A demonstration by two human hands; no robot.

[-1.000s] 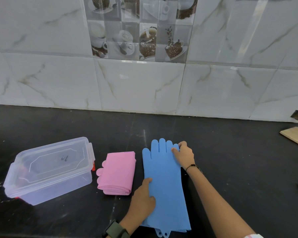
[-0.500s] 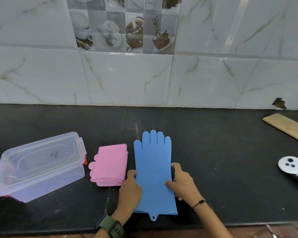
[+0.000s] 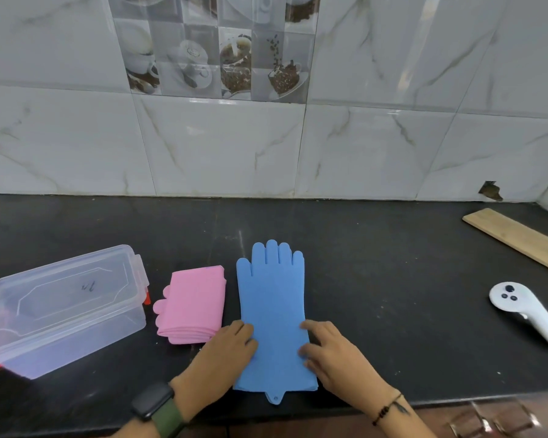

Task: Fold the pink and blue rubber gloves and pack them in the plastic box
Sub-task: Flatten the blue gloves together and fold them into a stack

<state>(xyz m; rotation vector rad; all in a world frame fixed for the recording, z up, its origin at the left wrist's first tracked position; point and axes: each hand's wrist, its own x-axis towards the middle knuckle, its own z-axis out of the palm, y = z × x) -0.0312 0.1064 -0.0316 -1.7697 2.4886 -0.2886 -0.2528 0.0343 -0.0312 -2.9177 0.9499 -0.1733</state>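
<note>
Two hands on the blue glove, which I see lying flat and unfolded on the black counter, fingers pointing toward the wall, cuff at the near edge with its small hang tab sticking out past the counter lip. Looks like stacked blue layers at the cuff; I can't tell for sure whether it's one glove or a pair. Left hand rests on the glove's lower left edge, fingers fairly straight and pressing down, not curled round anything. Right hand on the lower right edge, fingers spread and laid flat on the rubber, nothing pinched. Green-strapped watch on the left wrist, dark bead bracelet on the right.

Just beside the blue glove on its left: pink gloves, already folded into a thick bundle, fingertips poking out the left side. Bundle touches or nearly touches the left hand's knuckles; I can't tell which.

Further left, clear plastic box with its lid on, red bits at the latches, sitting close to the pink bundle but apart from it.

Well off to the right: white handheld controller with dark buttons, and behind it a wooden board lying flat near the corner. Marble-look wall tiles behind, with a coffee-print tile panel above.
</note>
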